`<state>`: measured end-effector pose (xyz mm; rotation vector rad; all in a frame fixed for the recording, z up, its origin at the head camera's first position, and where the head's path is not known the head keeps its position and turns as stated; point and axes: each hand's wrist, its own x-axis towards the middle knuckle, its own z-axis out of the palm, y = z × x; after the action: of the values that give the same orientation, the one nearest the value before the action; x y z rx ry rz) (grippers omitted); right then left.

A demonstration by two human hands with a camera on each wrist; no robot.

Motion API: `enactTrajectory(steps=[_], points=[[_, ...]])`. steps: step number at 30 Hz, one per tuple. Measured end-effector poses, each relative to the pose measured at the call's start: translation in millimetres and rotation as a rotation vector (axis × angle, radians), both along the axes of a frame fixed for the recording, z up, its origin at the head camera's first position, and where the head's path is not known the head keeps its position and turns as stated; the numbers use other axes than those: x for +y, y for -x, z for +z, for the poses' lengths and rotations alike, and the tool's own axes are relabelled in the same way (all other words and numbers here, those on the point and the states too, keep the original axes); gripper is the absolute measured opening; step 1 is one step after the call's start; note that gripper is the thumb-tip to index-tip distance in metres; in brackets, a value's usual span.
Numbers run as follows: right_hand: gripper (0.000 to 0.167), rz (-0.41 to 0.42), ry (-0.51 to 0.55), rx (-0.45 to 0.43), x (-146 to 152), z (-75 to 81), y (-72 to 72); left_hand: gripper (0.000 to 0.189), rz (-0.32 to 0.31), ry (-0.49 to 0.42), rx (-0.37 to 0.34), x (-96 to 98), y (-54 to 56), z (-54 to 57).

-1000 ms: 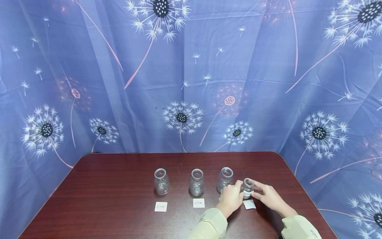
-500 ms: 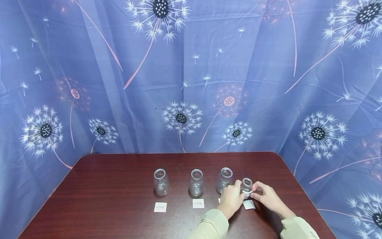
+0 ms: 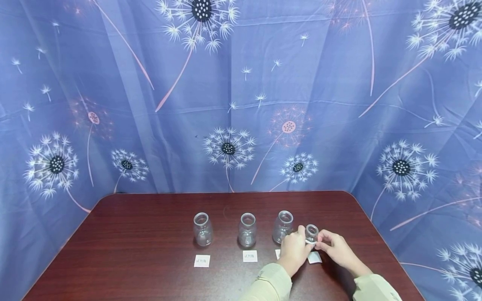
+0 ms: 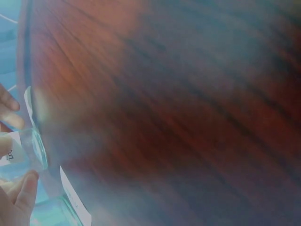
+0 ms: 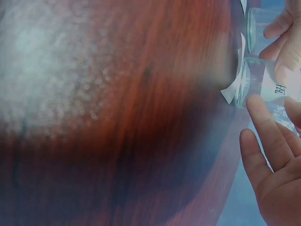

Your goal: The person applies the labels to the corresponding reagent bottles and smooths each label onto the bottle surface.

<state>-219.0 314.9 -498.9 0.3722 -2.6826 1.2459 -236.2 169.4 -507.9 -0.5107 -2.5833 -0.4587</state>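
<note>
A small clear glass jar (image 3: 311, 231) stands at the right of the row, with a white printed label (image 5: 272, 86) on its side. My left hand (image 3: 294, 251) grips this jar from the left, its thumb against the label. From the right, thumb and forefinger of my right hand (image 3: 339, 251) pinch at the label's right end. The right wrist view shows other fingers of my right hand (image 5: 277, 165) spread beside the jar's base. Under the two hands lies a white paper square (image 3: 314, 257). Fingers hide much of the jar's lower body.
Three larger glass jars stand to the left: a left one (image 3: 203, 232), a middle one (image 3: 247, 232) and a right one (image 3: 282, 228) close to my left hand. White labels (image 3: 201, 261) lie before them on the dark wooden table (image 3: 132, 251). A blue curtain (image 3: 180, 146) hangs behind.
The small jar's label, facing forward earlier, now shows as a thin white strip between my hands. My left hand has shifted slightly right and my right thumb and forefinger have closed on the label's end.
</note>
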Motion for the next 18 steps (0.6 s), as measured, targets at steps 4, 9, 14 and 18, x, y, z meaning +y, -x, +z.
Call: enactTrajectory(steps=[4,9,14,18], points=[[0.017,0.027,-0.01,0.022,-1.0,0.5,-1.4,0.04,0.007,0.0,0.036,-0.1,1.6,-2.0],[0.015,0.011,0.022,-0.025,-2.3,1.9,-1.6,0.039,0.002,-0.006,0.047,-0.7,3.0,-2.7],[0.012,-0.042,0.074,-0.075,-2.6,1.0,-1.4,0.039,0.003,0.005,0.037,-0.5,2.3,-2.3],[0.012,-0.036,0.067,-0.051,-2.2,-1.2,-1.1,0.04,0.008,0.02,0.014,0.4,1.9,-1.6]])
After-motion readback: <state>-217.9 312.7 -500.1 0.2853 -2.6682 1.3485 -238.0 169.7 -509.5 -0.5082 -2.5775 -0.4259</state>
